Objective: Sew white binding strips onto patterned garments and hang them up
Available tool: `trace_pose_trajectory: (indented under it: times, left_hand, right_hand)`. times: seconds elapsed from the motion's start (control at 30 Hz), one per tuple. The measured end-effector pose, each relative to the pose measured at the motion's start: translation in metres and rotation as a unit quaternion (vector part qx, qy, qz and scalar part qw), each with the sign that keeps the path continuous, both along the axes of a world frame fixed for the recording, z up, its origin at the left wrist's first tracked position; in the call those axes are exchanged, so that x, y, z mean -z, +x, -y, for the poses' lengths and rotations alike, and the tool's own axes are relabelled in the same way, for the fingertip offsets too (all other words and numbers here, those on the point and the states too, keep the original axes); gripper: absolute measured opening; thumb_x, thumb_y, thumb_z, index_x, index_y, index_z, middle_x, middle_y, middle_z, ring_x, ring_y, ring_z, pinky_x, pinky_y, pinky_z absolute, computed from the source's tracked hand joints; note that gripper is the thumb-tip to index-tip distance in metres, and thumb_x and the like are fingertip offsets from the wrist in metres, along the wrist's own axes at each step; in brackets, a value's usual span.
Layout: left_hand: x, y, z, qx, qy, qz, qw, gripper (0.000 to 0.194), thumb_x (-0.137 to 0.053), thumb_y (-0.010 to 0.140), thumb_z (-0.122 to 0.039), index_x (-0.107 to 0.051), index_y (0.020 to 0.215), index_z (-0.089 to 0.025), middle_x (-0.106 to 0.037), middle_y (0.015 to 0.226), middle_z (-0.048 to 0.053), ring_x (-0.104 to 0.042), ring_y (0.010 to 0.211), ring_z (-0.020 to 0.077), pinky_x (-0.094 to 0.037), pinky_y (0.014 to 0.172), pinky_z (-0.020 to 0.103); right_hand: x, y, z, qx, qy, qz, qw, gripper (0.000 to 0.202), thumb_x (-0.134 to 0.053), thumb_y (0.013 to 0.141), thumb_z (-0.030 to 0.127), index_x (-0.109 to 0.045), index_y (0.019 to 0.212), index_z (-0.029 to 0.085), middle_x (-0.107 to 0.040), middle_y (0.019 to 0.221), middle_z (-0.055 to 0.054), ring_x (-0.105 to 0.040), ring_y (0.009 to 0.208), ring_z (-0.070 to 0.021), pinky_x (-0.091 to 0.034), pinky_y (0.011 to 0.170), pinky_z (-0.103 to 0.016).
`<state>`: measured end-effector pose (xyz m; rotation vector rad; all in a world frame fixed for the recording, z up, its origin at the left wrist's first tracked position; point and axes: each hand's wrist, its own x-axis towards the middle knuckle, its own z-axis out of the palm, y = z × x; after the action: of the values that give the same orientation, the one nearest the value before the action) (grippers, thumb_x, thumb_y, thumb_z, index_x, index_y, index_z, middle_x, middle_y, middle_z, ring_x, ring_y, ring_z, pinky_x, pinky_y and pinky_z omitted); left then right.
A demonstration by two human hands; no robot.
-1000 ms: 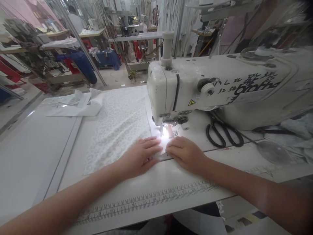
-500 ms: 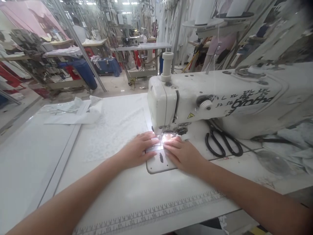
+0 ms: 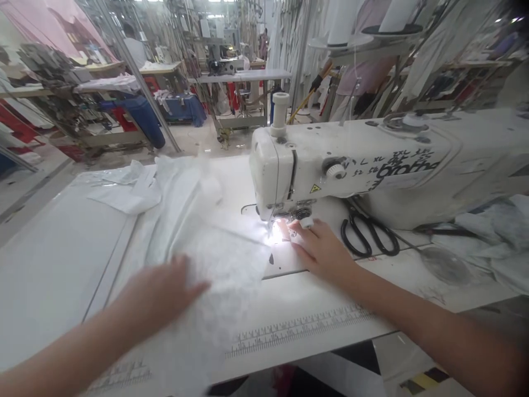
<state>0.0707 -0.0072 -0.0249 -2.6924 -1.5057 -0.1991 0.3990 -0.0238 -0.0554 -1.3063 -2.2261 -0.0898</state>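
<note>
A white sewing machine stands in front of me, its lamp lighting the needle area. My right hand is beside the presser foot, thumb and fingers apart, the fingertips partly lost in glare. My left hand is blurred by motion over a pale, thin patterned fabric, and whether its fingers grip the cloth is unclear. This fabric is raised in folds at the back left, and one edge reaches the needle area. Black-handled scissors lie under the machine arm, right of my right hand.
More pale cloth pieces lie at the table's back left. A heap of fabric sits at the far right. Along the table's front edge runs a printed ruler. Thread cones stand behind the machine, and other workstations are beyond.
My left hand has left the needle area, moving left and toward me. The fabric that lay flat is now lifted, folded and spread toward the front. My right hand remains by the presser foot.
</note>
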Motion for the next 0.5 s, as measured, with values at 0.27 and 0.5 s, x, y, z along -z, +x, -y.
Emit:
trace_pose_trajectory:
  times: [0.27,0.5]
  left_hand:
    - [-0.038,0.068,0.071,-0.02,-0.23,-0.021,0.973,0.043,-0.032,0.089,-0.05,-0.06,0.094,-0.018,-0.064,0.08,0.008,-0.062,0.063,0.0202,-0.048,0.053,0.031]
    - [0.005,0.111,-0.01,0.157,-0.137,0.155,0.966,0.025,-0.052,0.085,-0.026,-0.052,0.107,-0.017,-0.052,0.119,0.01,-0.047,0.114,0.0237,-0.044,0.095,0.04]
  right_hand:
    - [-0.001,-0.017,0.02,-0.078,-0.054,0.049,0.994,0.039,-0.048,0.088,0.025,-0.044,0.124,0.008,-0.052,0.117,-0.016,-0.044,0.108,-0.029,-0.042,0.09,-0.044]
    - [0.0,-0.017,0.004,-0.06,-0.071,0.085,0.992,0.033,-0.053,0.085,0.028,-0.053,0.113,0.01,-0.055,0.102,-0.013,-0.047,0.095,-0.0275,-0.042,0.083,-0.043]
